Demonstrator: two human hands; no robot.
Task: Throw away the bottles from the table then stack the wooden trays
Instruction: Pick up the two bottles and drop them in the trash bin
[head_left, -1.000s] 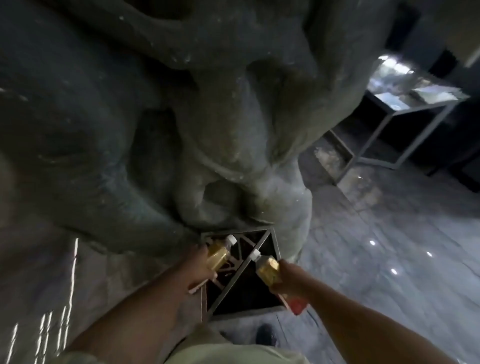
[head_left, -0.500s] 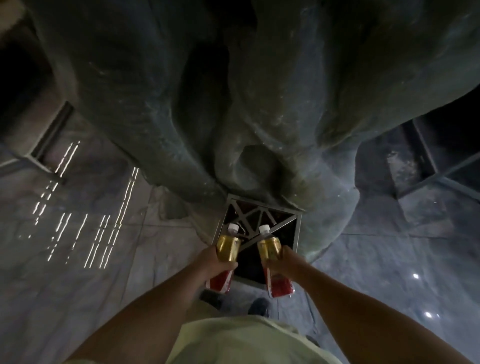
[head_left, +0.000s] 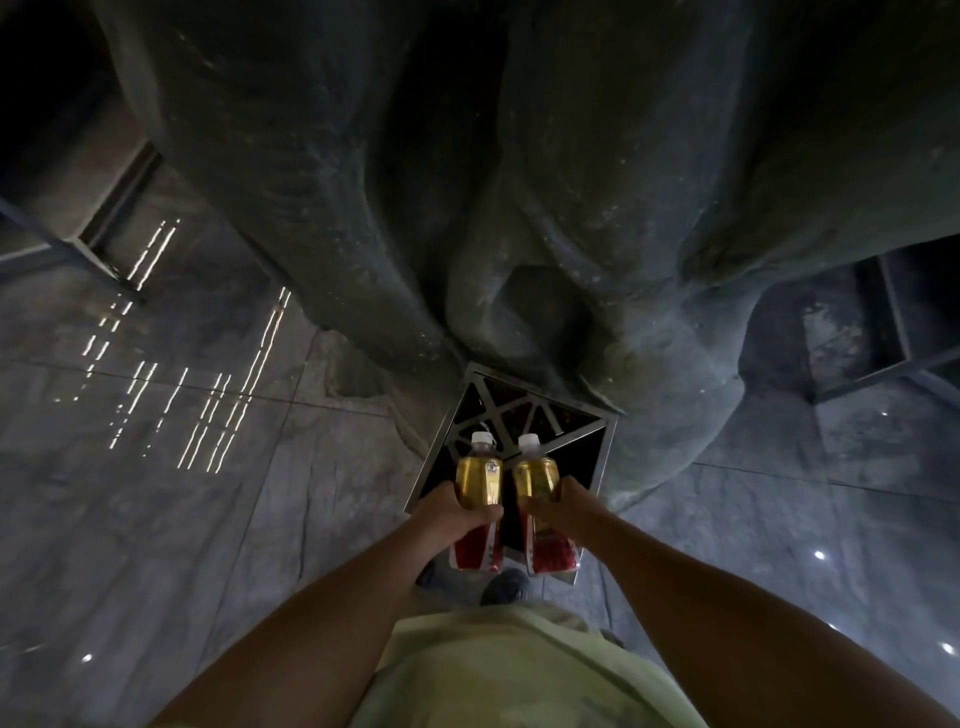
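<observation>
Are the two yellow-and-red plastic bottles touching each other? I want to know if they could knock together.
Apart. The head view shows a thin dark gap between the left bottle and the right bottle, each held upright in its own hand over the square metal bin.

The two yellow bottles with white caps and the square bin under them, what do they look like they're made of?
The two yellow bottles look like clear glossy plastic: amber liquid shows through, and each has a red label. The square bin looks like brushed metal, judging by its pale shiny rim and cut-out lattice top, though the dim light leaves that uncertain.

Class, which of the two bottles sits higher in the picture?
The left hand's bottle; its white cap tops that of the right hand's bottle.
</observation>
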